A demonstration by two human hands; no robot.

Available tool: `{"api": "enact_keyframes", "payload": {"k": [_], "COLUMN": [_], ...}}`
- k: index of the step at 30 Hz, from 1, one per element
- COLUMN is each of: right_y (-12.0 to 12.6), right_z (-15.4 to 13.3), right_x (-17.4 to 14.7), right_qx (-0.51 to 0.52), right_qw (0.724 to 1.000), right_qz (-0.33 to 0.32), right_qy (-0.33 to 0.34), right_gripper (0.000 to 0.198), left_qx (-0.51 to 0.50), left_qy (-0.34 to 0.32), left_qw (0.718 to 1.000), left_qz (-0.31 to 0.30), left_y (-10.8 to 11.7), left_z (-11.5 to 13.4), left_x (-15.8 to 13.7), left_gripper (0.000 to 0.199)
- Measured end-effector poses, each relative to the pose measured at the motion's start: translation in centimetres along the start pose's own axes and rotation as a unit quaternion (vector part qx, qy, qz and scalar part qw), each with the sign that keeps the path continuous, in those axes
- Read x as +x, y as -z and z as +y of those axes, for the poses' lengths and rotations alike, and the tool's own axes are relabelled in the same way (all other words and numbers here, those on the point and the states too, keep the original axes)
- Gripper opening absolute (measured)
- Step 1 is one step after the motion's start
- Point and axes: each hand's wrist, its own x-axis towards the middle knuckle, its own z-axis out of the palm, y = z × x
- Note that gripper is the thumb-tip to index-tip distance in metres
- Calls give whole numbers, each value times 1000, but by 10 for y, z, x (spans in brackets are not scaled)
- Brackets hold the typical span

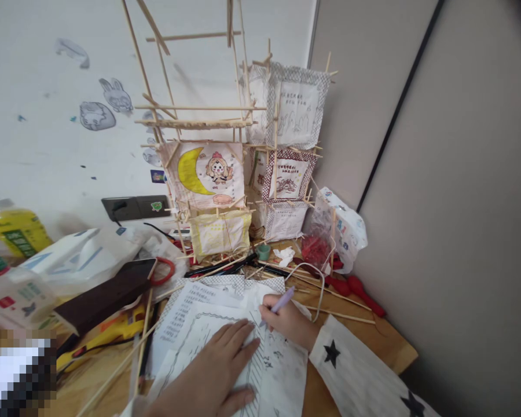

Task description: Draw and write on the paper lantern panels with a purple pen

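Observation:
A white paper sheet [282,370] with a drawn wavy border, hatched lines and small figures lies in front of me on the table. Flat on its middle rests my left hand [219,365], fingers stretched out and holding nothing. My right hand [286,318] is closed round a light purple pen [283,298], its tip down at the hatched border. Under and behind this sheet lie a page of handwriting [186,313] and sheets with a cross-hatched border [223,284].
Behind the papers stand two stick-frame towers with drawn panels [211,174] [286,174]. Left are a dark box [106,292], yellow glue gun [108,336], red-handled scissors [162,271] and bottles [17,231]. Loose sticks [338,313], a green cup [263,251] and plastic bags [342,226] lie around.

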Motion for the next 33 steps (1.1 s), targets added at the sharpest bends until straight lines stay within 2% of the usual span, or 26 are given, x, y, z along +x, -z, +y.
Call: {"api": "enact_keyframes", "payload": {"k": [5,10,18,21,26,33], "right_y": [1,1,4,4,1,0], "right_z": [-2,-2,-5,-4,4,4], "right_x": [0,-1,-2,-1,3,3], "right_qx": [19,10,3,29,97,71], "right_qw": [1000,1000,1000,999,995,997], "right_qz": [-10,-9,-12,-21,13,27], "right_qy": [-22,-10,11,-7,-14,3], "right_gripper": [28,26,27,28,26,22], "left_qx": [-2,5,-6,-10,-17,-13], "left_qy": [3,11,0,-4,-10,6], "left_qw": [1000,1000,1000,1000,1000,1000], "left_qz": [-11,-25,3,9,15,13], "left_y": [0,-2,-1,-1,1,6], "left_z": [0,-1,-2,-2,-1,4], "left_x": [-1,-1,-1,-1,-1,1], "left_gripper": [56,56,56,55,54,64]}}
